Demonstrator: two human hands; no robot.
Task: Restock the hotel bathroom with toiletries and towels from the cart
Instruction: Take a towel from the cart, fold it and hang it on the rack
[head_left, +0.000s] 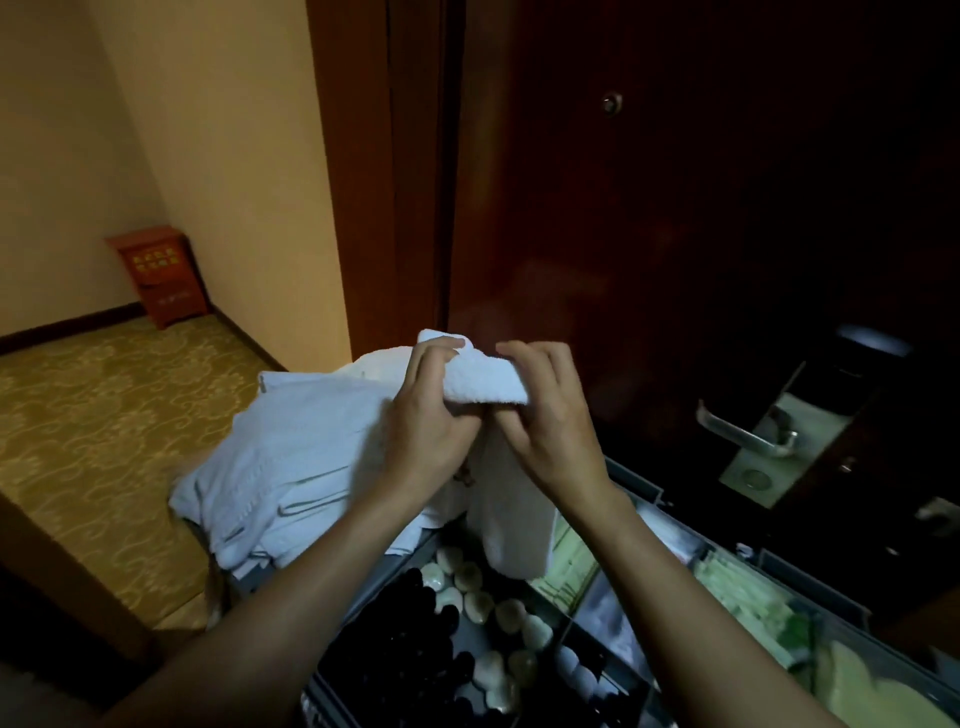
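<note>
**While I hold a towel (485, 383) over the cart (802, 579)**

Where my hands meet at mid-frame, the folded towel runs left to right, its right end dipping slightly. My left hand (427, 418) curls over its left end, thumb underneath. My right hand (551, 422) grips the right part, fingers bent over the top. A white length hangs below, beside the pile (280, 457) at left.

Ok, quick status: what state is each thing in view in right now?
Left hand, fingers curled on the small towel.
Right hand, fingers curled on the same towel.
Small white towel, lifted, gripped by both hands.
Cart tray, open, compartments filled with toiletries.
Towel stack, folded, piled beside the tray.
Door, appears closed.
</note>
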